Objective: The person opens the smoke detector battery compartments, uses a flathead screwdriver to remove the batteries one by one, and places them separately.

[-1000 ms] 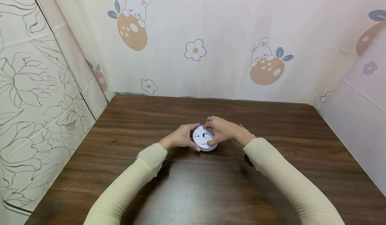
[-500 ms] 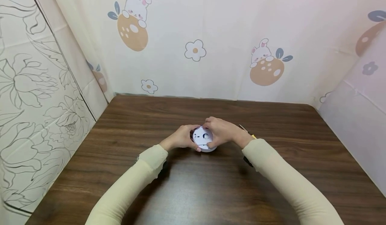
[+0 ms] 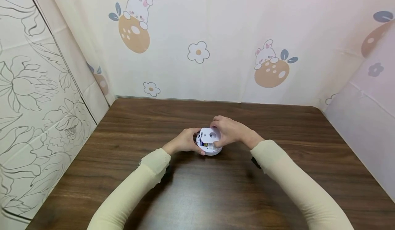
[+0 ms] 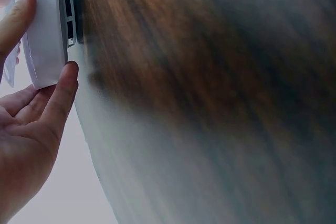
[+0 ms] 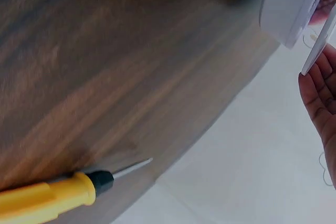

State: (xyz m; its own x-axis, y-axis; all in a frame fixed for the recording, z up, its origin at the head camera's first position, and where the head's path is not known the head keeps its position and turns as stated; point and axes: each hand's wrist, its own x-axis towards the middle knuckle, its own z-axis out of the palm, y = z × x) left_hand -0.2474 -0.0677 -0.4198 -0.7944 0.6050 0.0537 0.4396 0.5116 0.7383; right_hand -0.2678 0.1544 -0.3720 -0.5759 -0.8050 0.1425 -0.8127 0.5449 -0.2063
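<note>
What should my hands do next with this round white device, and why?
Probably lift the white cover fully clear with your right hand: it pinches the cover, which stands tilted with a gap exposing the inside of the round white device, while your left hand grips the device's side.

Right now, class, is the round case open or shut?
Open: the right hand holds the cover above the case; a gap shows between them.
</note>
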